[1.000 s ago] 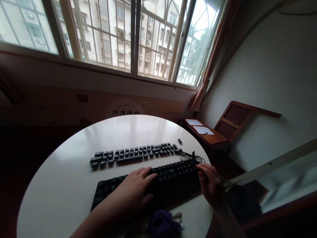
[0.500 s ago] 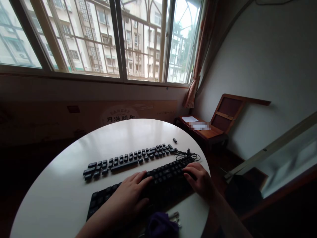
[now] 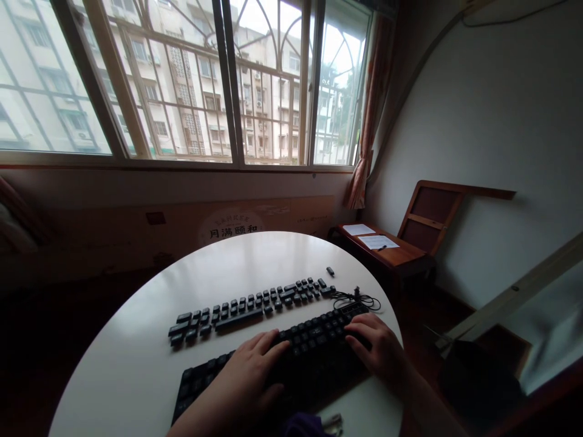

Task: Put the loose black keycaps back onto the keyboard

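A black keyboard [image 3: 314,335] lies slantwise on the round white table, its lower middle in deep shadow. My left hand [image 3: 252,371] rests across it with the fingers stretched over the keys. Over the right part, my right hand [image 3: 377,345] has its fingertips bent down onto the keys. Thumb and forefinger are curled towards each other there, and whatever sits between them is too dark to make out. Behind the keyboard, loose black keycaps [image 3: 239,317] stand in rows. A coiled black cable [image 3: 357,300] lies beyond its right end.
A small black piece [image 3: 330,271] lies apart near the far edge of the white table [image 3: 122,364]. Purple cloth [image 3: 304,426] and a metal item [image 3: 334,423] show at the near edge. Papers [image 3: 379,242] and a pen lie on a wooden chair [image 3: 412,255] at the right.
The whole view has shifted, so the table and hands appear lower and further right. Both hands keep nearly the same places on the keyboard.
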Demonstrator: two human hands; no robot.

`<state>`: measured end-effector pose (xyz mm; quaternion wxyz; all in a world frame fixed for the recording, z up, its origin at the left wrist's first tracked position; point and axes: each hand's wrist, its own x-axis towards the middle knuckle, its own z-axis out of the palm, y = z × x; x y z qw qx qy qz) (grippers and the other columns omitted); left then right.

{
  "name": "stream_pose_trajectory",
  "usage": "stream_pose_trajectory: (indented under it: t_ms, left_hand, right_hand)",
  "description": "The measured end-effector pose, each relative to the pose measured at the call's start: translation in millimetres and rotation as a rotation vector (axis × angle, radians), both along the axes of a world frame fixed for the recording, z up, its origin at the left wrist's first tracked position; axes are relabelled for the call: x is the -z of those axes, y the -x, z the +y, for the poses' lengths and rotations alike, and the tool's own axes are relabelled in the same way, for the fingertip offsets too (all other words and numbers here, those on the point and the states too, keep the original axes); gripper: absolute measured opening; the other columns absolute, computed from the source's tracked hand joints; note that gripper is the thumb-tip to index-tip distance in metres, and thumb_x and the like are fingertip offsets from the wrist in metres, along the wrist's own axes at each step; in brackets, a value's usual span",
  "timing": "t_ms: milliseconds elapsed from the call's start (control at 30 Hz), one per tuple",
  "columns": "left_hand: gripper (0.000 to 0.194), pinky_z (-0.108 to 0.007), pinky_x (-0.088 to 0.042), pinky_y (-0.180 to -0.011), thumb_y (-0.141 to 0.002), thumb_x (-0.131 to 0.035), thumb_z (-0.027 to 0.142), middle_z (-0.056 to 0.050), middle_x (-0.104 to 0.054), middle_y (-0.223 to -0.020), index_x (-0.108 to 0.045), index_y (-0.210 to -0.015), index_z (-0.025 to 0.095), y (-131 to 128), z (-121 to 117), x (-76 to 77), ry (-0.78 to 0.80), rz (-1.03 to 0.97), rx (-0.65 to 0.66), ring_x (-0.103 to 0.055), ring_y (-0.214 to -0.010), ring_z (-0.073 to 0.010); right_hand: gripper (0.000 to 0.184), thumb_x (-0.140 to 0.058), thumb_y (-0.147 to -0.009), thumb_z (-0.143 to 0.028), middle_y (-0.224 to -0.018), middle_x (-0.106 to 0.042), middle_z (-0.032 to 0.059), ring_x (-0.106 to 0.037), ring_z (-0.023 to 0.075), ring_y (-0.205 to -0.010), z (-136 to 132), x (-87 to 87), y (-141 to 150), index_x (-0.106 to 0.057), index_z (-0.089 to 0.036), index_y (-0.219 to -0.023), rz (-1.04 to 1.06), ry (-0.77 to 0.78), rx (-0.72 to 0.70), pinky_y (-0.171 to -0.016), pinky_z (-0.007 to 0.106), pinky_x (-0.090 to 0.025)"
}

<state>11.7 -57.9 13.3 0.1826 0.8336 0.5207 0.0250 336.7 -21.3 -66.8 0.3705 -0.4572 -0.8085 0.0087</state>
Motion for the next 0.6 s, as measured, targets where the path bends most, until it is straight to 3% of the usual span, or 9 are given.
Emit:
stream_pose_trajectory:
  t_ms: [400, 600]
  left_hand:
    - [0.071, -0.051, -0.028, -0.122, -0.08, -0.063, 0.029, -0.008, -0.035, -0.163, -0.05, -0.151, 0.027, 2.3, 0.2, 1.6, 0.006, 0.01, 0.0, -0.032, -0.149, -0.0348]
    - [0.071, -0.052, -0.029, -0.121, -0.078, -0.065, 0.027, -0.009, -0.039, -0.161, -0.053, -0.147, 0.027, 2.8, 0.4, 2.7, -0.01, -0.022, 0.002, -0.035, -0.147, -0.0359]
  right_hand:
    - [0.017, -0.056, -0.097, -0.025, -0.106, -0.068, 0.0094, -0.063, 0.0247, -0.103, -0.6, 5.5, -2.3, -0.071, -0.022, -0.104, 0.034, -0.101, -0.004, -0.09, 0.042, -0.055]
    - [0.015, -0.057, -0.097, -0.026, -0.097, -0.069, 0.0074, -0.065, 0.0241, -0.094, 3.4, 5.3, -1.1, -0.072, -0.023, -0.095, 0.017, -0.035, -0.014, -0.084, 0.041, -0.057]
